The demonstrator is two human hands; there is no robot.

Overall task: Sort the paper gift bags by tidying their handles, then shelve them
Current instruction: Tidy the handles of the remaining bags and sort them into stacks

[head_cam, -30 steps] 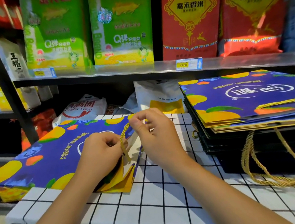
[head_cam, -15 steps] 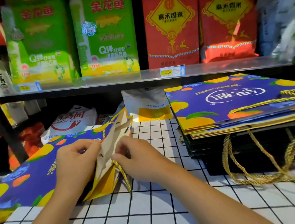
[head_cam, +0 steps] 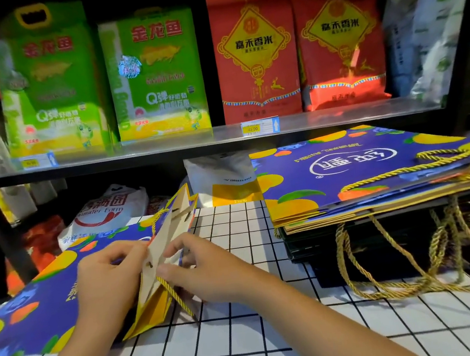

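Note:
A flat blue paper gift bag (head_cam: pixel 44 301) with orange and yellow fruit print lies at the left of the checked tabletop (head_cam: pixel 249 353), its mouth spread open toward the middle. My left hand (head_cam: pixel 107 278) pinches the near lip of the bag's mouth. My right hand (head_cam: pixel 206 267) holds the other lip, and the gold rope handle (head_cam: pixel 174 294) runs under its thumb. At the right rests a stack of matching gift bags (head_cam: pixel 360 174), whose gold rope handles (head_cam: pixel 402 269) dangle onto the table.
The stack sits on dark flat bags (head_cam: pixel 365 262). Behind the table a metal shelf (head_cam: pixel 194 144) carries green rice bags (head_cam: pixel 153 75) and red rice bags (head_cam: pixel 254 54). White sacks (head_cam: pixel 104 208) lie on the lower level.
The bag's mouth has been spread open. The rope handle, held up between both hands a second ago, now hangs below my right thumb. The view has shifted upward.

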